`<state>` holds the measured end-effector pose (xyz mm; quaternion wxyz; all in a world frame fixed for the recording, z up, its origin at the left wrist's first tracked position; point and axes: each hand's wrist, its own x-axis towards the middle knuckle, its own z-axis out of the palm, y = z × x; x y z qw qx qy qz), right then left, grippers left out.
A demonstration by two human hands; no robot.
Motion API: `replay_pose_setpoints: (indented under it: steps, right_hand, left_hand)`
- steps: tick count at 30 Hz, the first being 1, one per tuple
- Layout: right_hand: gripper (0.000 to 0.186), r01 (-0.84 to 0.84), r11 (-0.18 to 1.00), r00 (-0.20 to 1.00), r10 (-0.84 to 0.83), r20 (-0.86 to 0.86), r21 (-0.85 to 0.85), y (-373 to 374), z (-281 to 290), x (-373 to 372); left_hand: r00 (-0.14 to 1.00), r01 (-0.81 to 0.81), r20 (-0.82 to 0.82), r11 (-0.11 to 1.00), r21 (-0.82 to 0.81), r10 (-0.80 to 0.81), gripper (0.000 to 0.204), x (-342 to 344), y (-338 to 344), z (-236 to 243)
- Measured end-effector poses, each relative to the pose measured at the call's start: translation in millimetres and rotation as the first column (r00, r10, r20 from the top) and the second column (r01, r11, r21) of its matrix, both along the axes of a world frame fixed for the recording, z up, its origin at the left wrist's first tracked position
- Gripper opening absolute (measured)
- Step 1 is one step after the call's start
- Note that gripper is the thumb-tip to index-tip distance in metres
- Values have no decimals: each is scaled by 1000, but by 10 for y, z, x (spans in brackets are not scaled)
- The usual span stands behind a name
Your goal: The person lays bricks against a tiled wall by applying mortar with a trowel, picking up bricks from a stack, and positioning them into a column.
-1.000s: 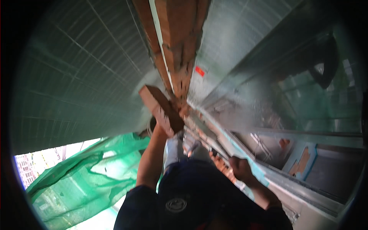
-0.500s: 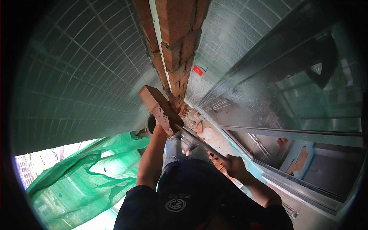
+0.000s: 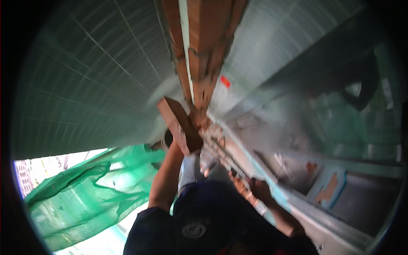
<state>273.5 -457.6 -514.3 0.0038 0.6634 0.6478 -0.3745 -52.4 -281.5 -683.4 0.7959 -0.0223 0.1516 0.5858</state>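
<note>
My left hand grips a reddish-brown brick and keeps it tilted in front of the column. Most of its fingers are hidden behind the brick. At the right, my right hand is closed around the handle of a brick trowel. The trowel's long metal blade, seen nearly edge-on and blurred, points up and left toward the brick but stays apart from it. Beyond both rises a narrow brick column with mortar joints and a pale vertical strip.
A grey tiled wall stands left, with green netting below it. A round container sits behind my left forearm. Rubble lies at the column's foot. A glass panel and window frame run along the right.
The view has shifted and blurred, moving the column rightward in the picture. My right hand and the trowel have dropped slightly, widening the gap to the brick. My left hand still holds the brick.
</note>
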Motion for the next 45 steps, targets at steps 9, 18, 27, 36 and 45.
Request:
replay_pose_setpoints:
  steps: [9,18,27,36,45]
  right_hand:
    - [54,-3,967,991,36,127,-255,290,-1206,-32]
    - [54,-315,856,908,397,131,-410,1125,-3259,-1491]
    - [46,37,840,969,103,226,-541,1264,-5411,-2997]
    - [56,193,823,979,-127,158,-534,1253,-6285,-3233]
    - [63,-218,916,974,228,-12,-338,1560,-5953,-3109]
  left_hand:
    - [825,-322,-509,945,-66,245,34,-847,-1110,-351]
    - [758,-459,-492,886,64,428,67,-1126,-2030,52]
    - [813,-554,-499,659,-509,299,78,-1059,-3435,-1061]
    - [715,-552,-697,648,-524,45,74,-865,-3800,-1495]
    - [756,-596,-649,498,-630,84,79,-817,-3628,-1568]
